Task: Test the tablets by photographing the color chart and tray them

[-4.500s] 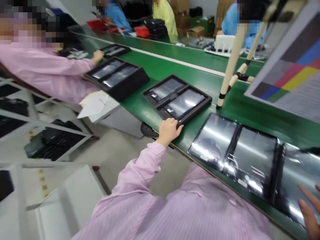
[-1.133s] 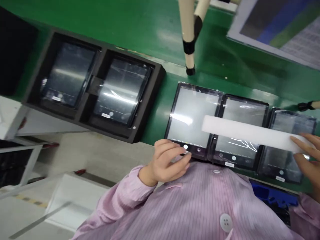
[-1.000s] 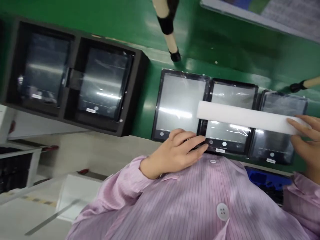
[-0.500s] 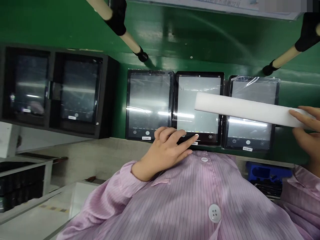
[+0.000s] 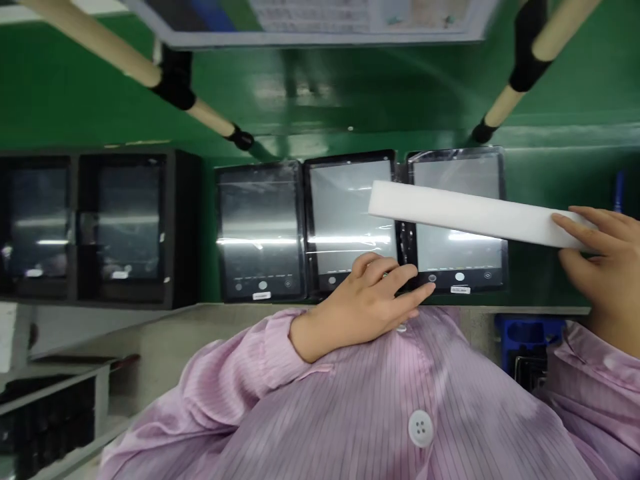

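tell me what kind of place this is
Probably an electronics assembly or inspection line: three dark film-wrapped tablets lie side by side on a green conveyor belt, a black foam tray holds two more, and the worker wears a pink striped smock.

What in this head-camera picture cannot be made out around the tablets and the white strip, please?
- The right hand's grip on the white foam strip: its far end is covered by the fingers.
- Whether the left hand's fingertip presses the right tablet or hovers: too small.
- The label on the left tablet: too small.
- The chart board: cut by the top edge.
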Demonstrator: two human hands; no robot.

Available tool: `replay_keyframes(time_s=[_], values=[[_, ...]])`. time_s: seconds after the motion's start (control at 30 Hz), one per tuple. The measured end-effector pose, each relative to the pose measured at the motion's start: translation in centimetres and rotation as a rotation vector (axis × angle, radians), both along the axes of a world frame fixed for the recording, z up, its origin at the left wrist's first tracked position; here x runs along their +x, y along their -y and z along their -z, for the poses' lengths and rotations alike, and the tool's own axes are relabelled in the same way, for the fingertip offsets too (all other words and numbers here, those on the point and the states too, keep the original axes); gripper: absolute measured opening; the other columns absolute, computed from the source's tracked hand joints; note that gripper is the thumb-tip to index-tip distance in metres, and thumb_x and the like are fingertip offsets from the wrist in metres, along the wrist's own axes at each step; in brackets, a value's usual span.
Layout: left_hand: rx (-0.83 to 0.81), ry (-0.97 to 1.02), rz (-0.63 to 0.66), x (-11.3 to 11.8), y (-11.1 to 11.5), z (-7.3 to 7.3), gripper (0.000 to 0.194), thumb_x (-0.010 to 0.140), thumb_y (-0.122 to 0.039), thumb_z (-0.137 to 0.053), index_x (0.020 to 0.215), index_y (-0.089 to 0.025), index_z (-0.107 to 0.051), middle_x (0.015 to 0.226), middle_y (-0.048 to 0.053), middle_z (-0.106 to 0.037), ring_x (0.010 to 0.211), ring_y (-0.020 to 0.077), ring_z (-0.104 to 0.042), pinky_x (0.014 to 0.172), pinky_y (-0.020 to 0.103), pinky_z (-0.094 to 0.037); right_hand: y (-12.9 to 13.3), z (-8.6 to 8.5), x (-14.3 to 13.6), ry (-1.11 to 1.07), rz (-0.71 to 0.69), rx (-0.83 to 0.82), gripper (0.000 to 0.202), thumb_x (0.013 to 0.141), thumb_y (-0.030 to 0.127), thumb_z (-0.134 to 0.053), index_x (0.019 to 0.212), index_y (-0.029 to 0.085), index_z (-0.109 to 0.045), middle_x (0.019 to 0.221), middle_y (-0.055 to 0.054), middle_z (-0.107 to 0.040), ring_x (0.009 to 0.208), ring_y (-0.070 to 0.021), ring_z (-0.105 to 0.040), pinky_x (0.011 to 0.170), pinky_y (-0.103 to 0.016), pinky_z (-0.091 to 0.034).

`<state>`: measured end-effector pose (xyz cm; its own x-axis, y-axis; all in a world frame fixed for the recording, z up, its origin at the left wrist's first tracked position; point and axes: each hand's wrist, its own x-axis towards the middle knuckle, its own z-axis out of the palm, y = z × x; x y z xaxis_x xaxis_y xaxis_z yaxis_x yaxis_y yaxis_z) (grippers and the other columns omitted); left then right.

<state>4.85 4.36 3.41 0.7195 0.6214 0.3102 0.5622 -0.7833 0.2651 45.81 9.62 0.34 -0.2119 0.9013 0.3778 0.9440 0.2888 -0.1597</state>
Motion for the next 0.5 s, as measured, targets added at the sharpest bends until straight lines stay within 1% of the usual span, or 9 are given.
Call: replay_keyframes(time_s=[0.07, 0.13, 0.27, 0.37, 0.5], values=[[-0.052, -0.051, 0.034, 1.5, -0.7, 0.1, 0.04, 0.099, -0.029, -0.068, 0.138, -0.024, -0.064, 0.121, 0.011, -0.066, 0.11, 0.0276, -0.051, 0.099, 0.044, -0.04, 0.5, -0.1, 0.5, -0.013, 0.068, -0.045, 0.03, 0.089, 0.033, -0.064, 0.116, 0.033, -0.078, 0.126, -0.005, -0.075, 0.12, -0.0295, -0.07, 0.108, -0.052, -0.044], [-0.073, -0.075, 0.068, 2.9, -1.2, 0.4, 0.043, 0.098, -0.029, -0.069, 0.141, -0.024, -0.063, 0.123, 0.012, -0.066, 0.11, 0.0289, -0.052, 0.099, 0.045, -0.04, 0.7, -0.2, 0.8, -0.022, 0.112, -0.066, 0.03, 0.09, 0.03, -0.064, 0.116, 0.033, -0.079, 0.127, -0.006, -0.075, 0.121, -0.0295, -0.069, 0.108, -0.053, -0.043], [-0.045, -0.113, 0.096, 4.6, -1.7, 0.9, 0.039, 0.101, -0.033, -0.065, 0.138, -0.021, -0.066, 0.12, 0.014, -0.067, 0.108, 0.0293, -0.053, 0.096, 0.045, -0.041, 1.0, -0.3, 1.2, -0.031, 0.119, -0.052, 0.031, 0.091, 0.026, -0.062, 0.116, 0.032, -0.079, 0.129, -0.006, -0.074, 0.121, -0.0289, -0.068, 0.105, -0.052, -0.041], [-0.021, -0.139, 0.111, 4.6, -1.7, 0.8, 0.037, 0.103, -0.035, -0.062, 0.136, -0.02, -0.067, 0.118, 0.014, -0.068, 0.106, 0.0295, -0.053, 0.094, 0.045, -0.042, 1.1, -0.4, 1.0, -0.053, 0.127, -0.073, 0.031, 0.092, 0.023, -0.062, 0.116, 0.031, -0.079, 0.13, -0.006, -0.073, 0.122, -0.028, -0.067, 0.106, -0.051, -0.039], [-0.022, -0.036, 0.144, 3.1, -1.1, 0.4, 0.037, 0.102, -0.03, -0.063, 0.138, -0.022, -0.066, 0.113, 0.012, -0.068, 0.104, 0.0273, -0.053, 0.092, 0.043, -0.044, 1.2, -0.1, 0.7, -0.088, 0.131, -0.069, 0.032, 0.091, 0.02, -0.062, 0.115, 0.032, -0.079, 0.129, -0.006, -0.074, 0.122, -0.028, -0.067, 0.106, -0.051, -0.04]])
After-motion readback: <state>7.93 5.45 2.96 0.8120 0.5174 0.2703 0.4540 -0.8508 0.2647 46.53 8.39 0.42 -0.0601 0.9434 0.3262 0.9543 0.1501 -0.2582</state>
